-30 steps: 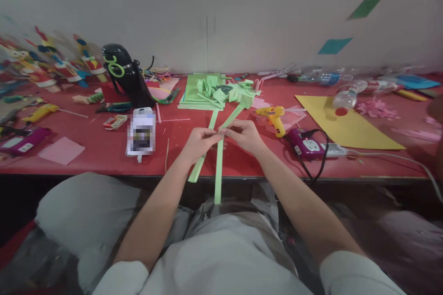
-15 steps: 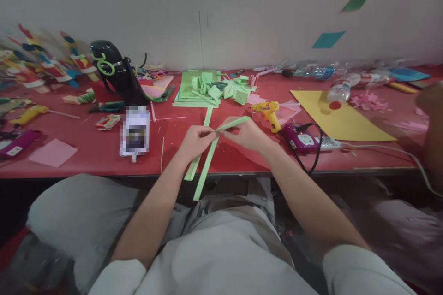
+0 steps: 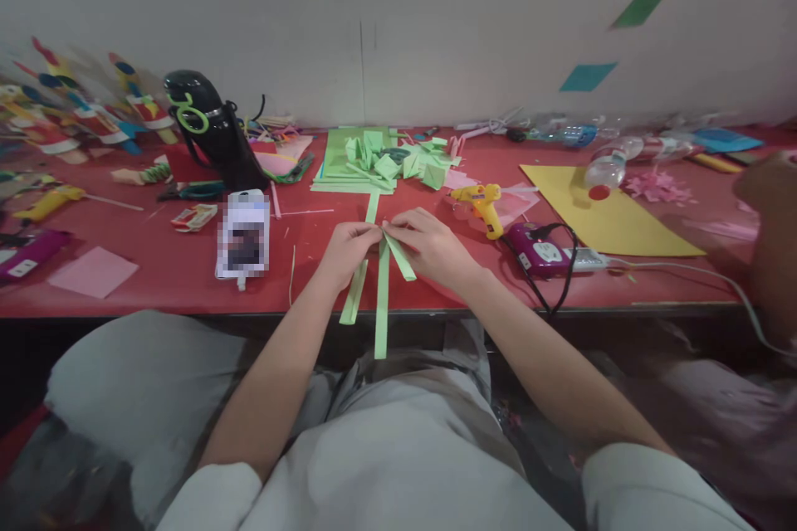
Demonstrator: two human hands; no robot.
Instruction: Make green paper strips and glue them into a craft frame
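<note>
Between my two hands is a folded light-green paper strip point(image 3: 382, 307), its long end hanging down over the table edge and its short end point(image 3: 400, 258) slanting down to the right. My left hand point(image 3: 349, 251) pinches the fold from the left. From the right, my right hand point(image 3: 429, 245) grips the same strip with thumb and fingers at the fold. Another green paper strip point(image 3: 354, 299) lies on the red table, running under my left hand. Beyond my hands, folded green paper pieces point(image 3: 408, 162) rest on and beside a stack of green sheets point(image 3: 333, 151).
A yellow glue gun point(image 3: 484, 206) and a purple power box point(image 3: 536, 253) lie to the right, near a yellow sheet point(image 3: 613, 220). On the left are a phone point(image 3: 244, 232) and a black bottle point(image 3: 215, 133). Another person's arm point(image 3: 769, 241) shows at the far right.
The strip's short end has swung from pointing right across my right hand to slanting down below it. The hanging end is now nearly vertical. Both hands have shifted slightly left.
</note>
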